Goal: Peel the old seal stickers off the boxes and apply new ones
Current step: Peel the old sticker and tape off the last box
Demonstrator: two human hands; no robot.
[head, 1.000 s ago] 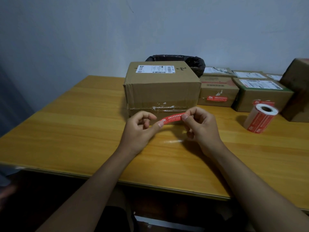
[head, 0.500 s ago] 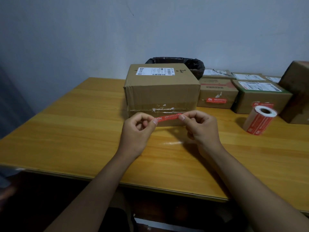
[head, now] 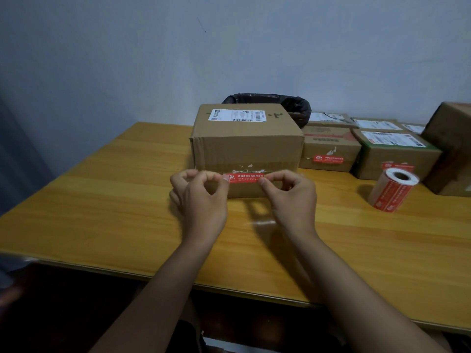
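A large brown cardboard box [head: 246, 143] stands on the wooden table [head: 102, 200], with torn tape remnants along its front seam. A red seal sticker [head: 244, 178] stretches level across the box's front face, just below that seam. My left hand [head: 201, 200] pinches the sticker's left end and my right hand [head: 290, 197] pinches its right end. Whether the sticker touches the cardboard is unclear. A roll of red stickers [head: 391, 189] lies on the table to the right.
Several smaller boxes [head: 328, 149] sit at the back right, two with red stickers on their fronts. A tall box [head: 451, 146] stands at the far right. A black-lined bin [head: 288, 104] is behind the large box. The table's front edge runs close to my forearms.
Both hands carried the red sticker up and forward from above the table to the box's front face, and it now lies level and stretched flat.
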